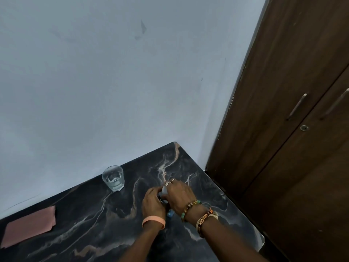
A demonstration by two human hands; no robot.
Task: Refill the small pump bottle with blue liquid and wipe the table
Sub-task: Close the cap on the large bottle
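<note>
My left hand (153,204) and right hand (180,195) clamp fingers round the bottle (170,213), hiding most; glass (113,178) near their left, cloth (30,225) well left.

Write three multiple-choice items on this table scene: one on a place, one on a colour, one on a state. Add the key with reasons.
1. Where does the pink cloth lie on the table?
A) under the glass
B) at the left edge, apart from the glass
C) beside the wardrobe

2. What colour is the band on the left wrist?
A) green
B) black
C) peach

3. What are the left hand and the right hand doing?
A) gripping the small bottle together
B) resting flat on the table
C) lifting the glass

Key:
1 B: bare table separates the cloth from the glass.
2 C: the band is plainly peach.
3 A: both hands close round the bottle, and its blue base shows between the wrists.
</note>
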